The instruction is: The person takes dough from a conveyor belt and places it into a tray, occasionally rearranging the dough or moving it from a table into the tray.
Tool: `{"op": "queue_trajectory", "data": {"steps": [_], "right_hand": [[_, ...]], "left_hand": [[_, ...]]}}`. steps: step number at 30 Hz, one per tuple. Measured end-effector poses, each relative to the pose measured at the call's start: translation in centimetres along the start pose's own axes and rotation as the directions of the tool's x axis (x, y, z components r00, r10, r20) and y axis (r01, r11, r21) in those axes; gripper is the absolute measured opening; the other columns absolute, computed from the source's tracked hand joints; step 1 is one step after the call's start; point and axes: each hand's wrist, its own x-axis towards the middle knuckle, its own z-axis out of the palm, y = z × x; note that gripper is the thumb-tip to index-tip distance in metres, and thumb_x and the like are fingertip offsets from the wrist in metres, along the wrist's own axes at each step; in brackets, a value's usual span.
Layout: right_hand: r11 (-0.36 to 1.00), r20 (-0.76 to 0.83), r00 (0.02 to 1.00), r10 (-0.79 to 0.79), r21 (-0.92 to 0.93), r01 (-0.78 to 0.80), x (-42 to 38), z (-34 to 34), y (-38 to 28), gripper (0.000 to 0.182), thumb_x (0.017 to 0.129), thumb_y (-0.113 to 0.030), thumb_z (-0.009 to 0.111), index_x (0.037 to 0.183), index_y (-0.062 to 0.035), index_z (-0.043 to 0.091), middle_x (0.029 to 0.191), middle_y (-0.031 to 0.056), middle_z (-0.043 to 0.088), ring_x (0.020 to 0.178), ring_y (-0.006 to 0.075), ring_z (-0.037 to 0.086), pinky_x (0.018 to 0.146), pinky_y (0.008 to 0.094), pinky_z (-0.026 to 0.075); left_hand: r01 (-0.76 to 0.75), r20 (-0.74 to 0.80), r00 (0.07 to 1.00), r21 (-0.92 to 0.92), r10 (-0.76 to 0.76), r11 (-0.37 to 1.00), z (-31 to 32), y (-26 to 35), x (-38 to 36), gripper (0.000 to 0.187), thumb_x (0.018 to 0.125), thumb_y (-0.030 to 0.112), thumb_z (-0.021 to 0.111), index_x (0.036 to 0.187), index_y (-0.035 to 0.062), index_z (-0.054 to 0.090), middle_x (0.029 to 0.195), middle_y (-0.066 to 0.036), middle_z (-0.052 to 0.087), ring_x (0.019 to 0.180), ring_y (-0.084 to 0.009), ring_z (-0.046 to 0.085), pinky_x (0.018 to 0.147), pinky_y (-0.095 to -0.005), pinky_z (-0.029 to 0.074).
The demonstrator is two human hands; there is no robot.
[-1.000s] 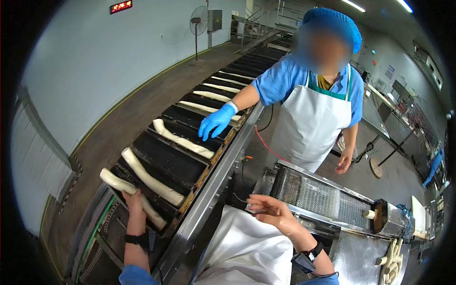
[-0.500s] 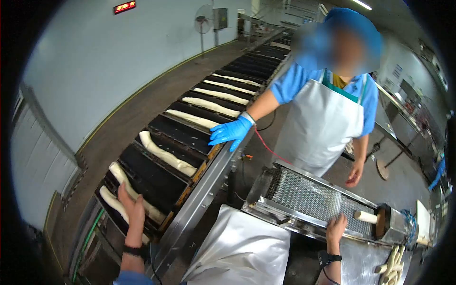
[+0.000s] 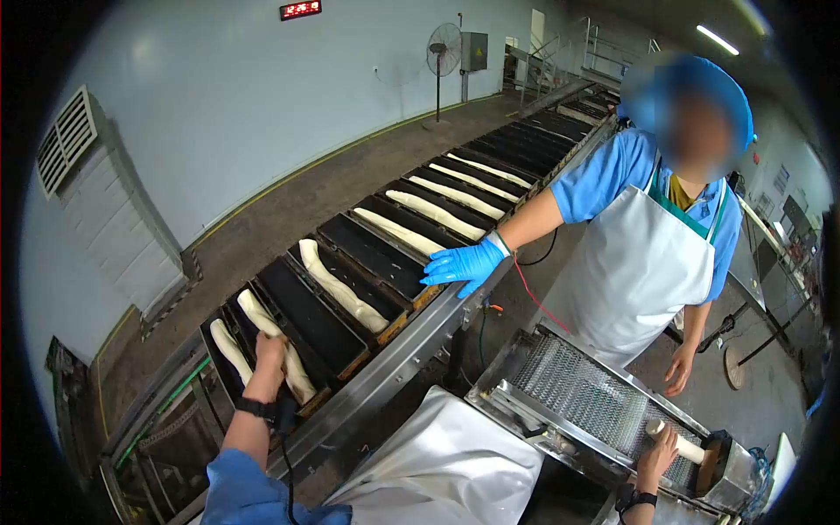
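My left hand (image 3: 269,360) rests on a long strip of white dough (image 3: 276,346) lying in a black baking pan (image 3: 306,319) on the conveyor at the lower left. My right hand (image 3: 658,448) reaches to the lower right and closes around the end of a dough roll (image 3: 680,446) coming off the mesh belt (image 3: 582,394) of a steel machine. A co-worker in a white apron (image 3: 643,262) stands opposite, one blue-gloved hand (image 3: 465,264) on the conveyor's edge by another pan.
A long line of black pans (image 3: 455,188), several holding dough strips, runs away toward the back. A steel rail (image 3: 411,346) borders the conveyor. My white apron (image 3: 455,468) fills the bottom middle. A fan (image 3: 444,39) stands by the far wall.
The pans have shifted along the line and my left hand stays on the dough strip. My right hand has moved right from the machine's front edge onto the dough roll.
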Motion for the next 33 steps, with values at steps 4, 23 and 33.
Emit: {"op": "queue_trajectory", "data": {"steps": [4, 23, 33], "right_hand": [[0.991, 0.180, 0.981, -0.067, -0.098, 0.086, 1.7, -3.3, -1.6, 0.041, 0.083, 0.002, 0.056, 0.123, -0.0037, 0.050, 0.125, 0.0125, 0.058, 0.124, 0.0375, 0.051, 0.104, 0.0604, 0.040], [-0.196, 0.034, 0.993, -0.110, 0.979, -0.056, 2.4, -30.5, -26.4, 0.056, 0.070, -0.004, 0.075, 0.121, -0.0021, 0.052, 0.106, 0.0079, 0.060, 0.095, 0.0192, 0.061, 0.084, 0.0333, 0.050], [-0.287, -0.173, 0.230, -0.958, 0.653, -0.701, -4.0, -31.0, -43.4, 0.063, 0.093, 0.008, 0.060, 0.150, -0.0050, 0.036, 0.147, 0.0152, 0.046, 0.130, 0.0288, 0.052, 0.106, 0.0428, 0.048]], "left_hand": [[-0.054, 0.070, 0.997, 0.125, 0.046, 0.991, 1.2, -1.7, -5.8, 0.089, 0.086, 0.007, 0.067, 0.159, 0.0059, 0.016, 0.152, -0.021, 0.036, 0.133, -0.0340, 0.045, 0.105, -0.0407, 0.042], [0.117, 0.236, 0.971, -0.588, 0.032, 0.800, 0.1, -0.4, -9.7, 0.098, 0.076, 0.003, 0.063, 0.159, 0.0114, 0.010, 0.150, -0.015, 0.036, 0.135, -0.0330, 0.038, 0.113, -0.0476, 0.034], [-0.348, 0.012, 0.924, -0.384, 0.382, 0.855, 1.3, 5.1, -11.9, 0.083, 0.096, 0.014, 0.061, 0.161, 0.0151, 0.009, 0.162, -0.018, 0.015, 0.148, -0.0283, 0.021, 0.120, -0.0390, 0.021]]}}
